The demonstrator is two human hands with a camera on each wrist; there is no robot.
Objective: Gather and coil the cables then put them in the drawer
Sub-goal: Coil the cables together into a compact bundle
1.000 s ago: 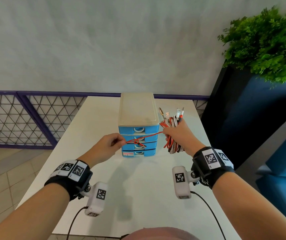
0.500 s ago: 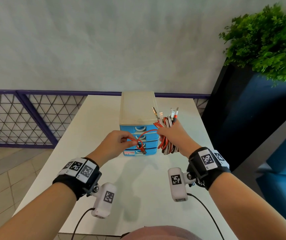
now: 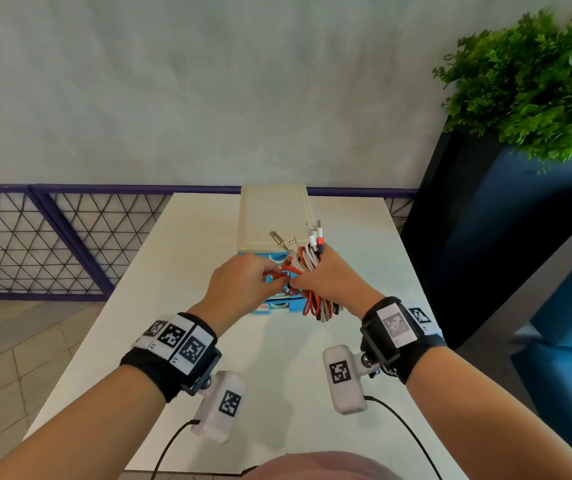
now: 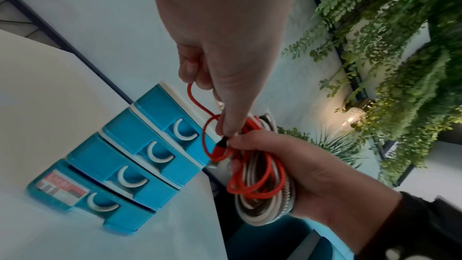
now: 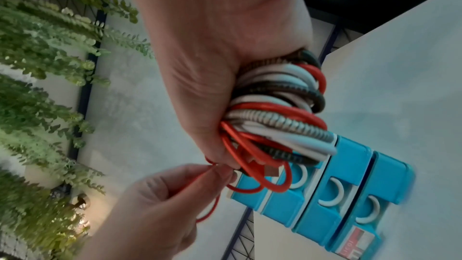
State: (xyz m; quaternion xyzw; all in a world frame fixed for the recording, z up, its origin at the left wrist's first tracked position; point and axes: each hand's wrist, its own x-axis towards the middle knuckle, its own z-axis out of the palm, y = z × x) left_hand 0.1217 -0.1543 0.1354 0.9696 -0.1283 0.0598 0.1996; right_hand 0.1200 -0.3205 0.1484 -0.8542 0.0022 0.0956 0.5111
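Observation:
My right hand (image 3: pixel 326 282) grips a coiled bundle of cables (image 3: pixel 312 261) in red, white and braided grey, its plugs sticking up above the fist. The same bundle (image 5: pixel 277 106) fills the right wrist view, and the bundle (image 4: pixel 262 191) hangs below the fist in the left wrist view. My left hand (image 3: pixel 243 282) pinches the loose end of the red cable (image 4: pixel 197 104) and holds it against the bundle. Both hands hover just in front of the small blue drawer unit (image 3: pixel 272 220), whose drawers (image 4: pixel 140 167) all look pushed in.
The drawer unit stands mid-back on a white table (image 3: pixel 353 244). A purple mesh railing (image 3: pixel 35 244) runs behind and to the left. A dark planter (image 3: pixel 485 237) with green foliage (image 3: pixel 534 84) stands at the right, beside blue furniture (image 3: pixel 568 323).
My left hand has moved right, bringing the red cable's loose end up against the bundle. My right hand with the bundle has shifted left, so the hands now meet.

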